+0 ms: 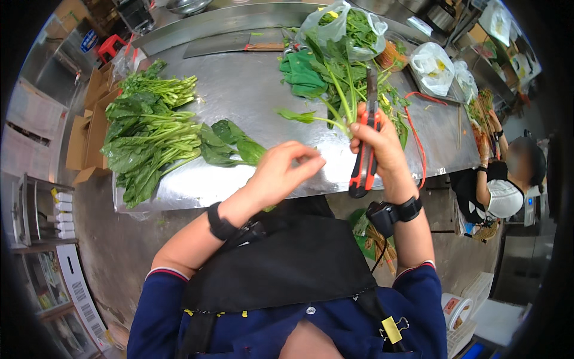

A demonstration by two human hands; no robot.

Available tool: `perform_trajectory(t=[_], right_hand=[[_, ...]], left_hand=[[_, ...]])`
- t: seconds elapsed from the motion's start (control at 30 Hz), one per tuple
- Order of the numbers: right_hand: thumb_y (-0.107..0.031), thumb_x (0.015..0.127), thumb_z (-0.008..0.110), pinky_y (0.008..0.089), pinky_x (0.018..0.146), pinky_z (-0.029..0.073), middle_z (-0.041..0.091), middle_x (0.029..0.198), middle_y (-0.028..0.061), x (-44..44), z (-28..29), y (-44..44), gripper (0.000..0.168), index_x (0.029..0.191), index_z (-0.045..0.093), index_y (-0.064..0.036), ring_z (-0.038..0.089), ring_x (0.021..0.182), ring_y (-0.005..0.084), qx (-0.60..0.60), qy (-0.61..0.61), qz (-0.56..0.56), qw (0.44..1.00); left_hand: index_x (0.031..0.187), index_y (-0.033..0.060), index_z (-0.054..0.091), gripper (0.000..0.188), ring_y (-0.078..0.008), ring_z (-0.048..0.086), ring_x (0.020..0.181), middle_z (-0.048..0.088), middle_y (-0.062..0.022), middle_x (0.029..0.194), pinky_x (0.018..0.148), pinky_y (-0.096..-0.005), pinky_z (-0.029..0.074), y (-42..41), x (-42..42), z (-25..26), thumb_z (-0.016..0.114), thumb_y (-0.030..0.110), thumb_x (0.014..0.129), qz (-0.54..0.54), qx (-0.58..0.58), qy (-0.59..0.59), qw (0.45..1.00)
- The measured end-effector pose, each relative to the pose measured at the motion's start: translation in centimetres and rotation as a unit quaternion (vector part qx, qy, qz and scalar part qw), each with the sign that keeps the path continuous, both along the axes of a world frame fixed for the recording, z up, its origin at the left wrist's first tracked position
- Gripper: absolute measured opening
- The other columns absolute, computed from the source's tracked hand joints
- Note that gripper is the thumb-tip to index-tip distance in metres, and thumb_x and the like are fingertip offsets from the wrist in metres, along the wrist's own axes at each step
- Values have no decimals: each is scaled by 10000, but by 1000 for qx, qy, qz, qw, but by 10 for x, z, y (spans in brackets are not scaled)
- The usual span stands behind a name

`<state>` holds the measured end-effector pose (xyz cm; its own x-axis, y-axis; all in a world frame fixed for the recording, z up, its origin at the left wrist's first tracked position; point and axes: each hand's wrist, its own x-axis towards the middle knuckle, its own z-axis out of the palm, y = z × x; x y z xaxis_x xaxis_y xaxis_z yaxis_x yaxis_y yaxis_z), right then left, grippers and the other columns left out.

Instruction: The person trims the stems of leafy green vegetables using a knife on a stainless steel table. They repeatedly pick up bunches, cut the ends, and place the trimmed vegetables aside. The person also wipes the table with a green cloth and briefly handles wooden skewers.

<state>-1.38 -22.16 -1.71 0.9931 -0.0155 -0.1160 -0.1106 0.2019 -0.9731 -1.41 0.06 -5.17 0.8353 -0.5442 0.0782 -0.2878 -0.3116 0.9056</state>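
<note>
My right hand [376, 139] grips a red and black snap-off utility knife [368, 155], its blade pointing away from me. Between the same thumb and fingertips are the stem ends of a leafy green plant [338, 96], whose leaves reach toward the back of the table. My left hand [287, 168] hovers above the table's front edge, fingers bent, with a gap to the thumb and nothing seen in it. Just left of it, a few loose leaves [231, 146] lie beside a pile of spinach-like greens [154, 134], stems facing right.
On the steel table [233, 98] lie a cleaver [219, 46], a green cloth [302, 74] and a red cord [417, 130]. Behind are a plastic bag of greens [345, 31] and a white bag [432, 69]. A cardboard box [92, 125] stands left; a person [497, 179] works at right.
</note>
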Motion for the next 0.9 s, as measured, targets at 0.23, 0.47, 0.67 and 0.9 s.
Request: perform_trajectory(t=[0.23,0.47,0.67,0.9], right_hand=[[-66,761,729,233,520,481,566,822,22,-20,-33,45,380,1053,485,-67,586,643,104,-22,32,44,998],[-53,758,731,255,502,463,560,742,18,-17,-46,42,400,1070,480,-52,553,563,115,120,64,42,990],[-52,754,712,269,514,470,620,826,90,-10,-53,39,408,1076,462,-70,551,555,126,176,25,-50,983],[-40,756,689,239,534,451,640,885,107,-3,-21,26,445,1112,422,-49,540,596,96,21,-55,36,998]], left_hand=[[987,72,645,372,-70,491,759,585,26,874,618,-213,364,-10,15,-26,615,427,880,75,-312,317,893],[1048,29,621,411,-65,486,766,590,10,901,618,-205,388,-4,10,-29,549,415,926,61,-274,311,908],[1021,8,604,418,-64,498,598,575,-4,731,528,-194,391,2,14,-40,511,409,949,100,-270,338,896],[1036,-52,610,584,-63,476,415,601,-49,657,412,-170,347,7,69,-9,522,511,910,-12,43,333,942]])
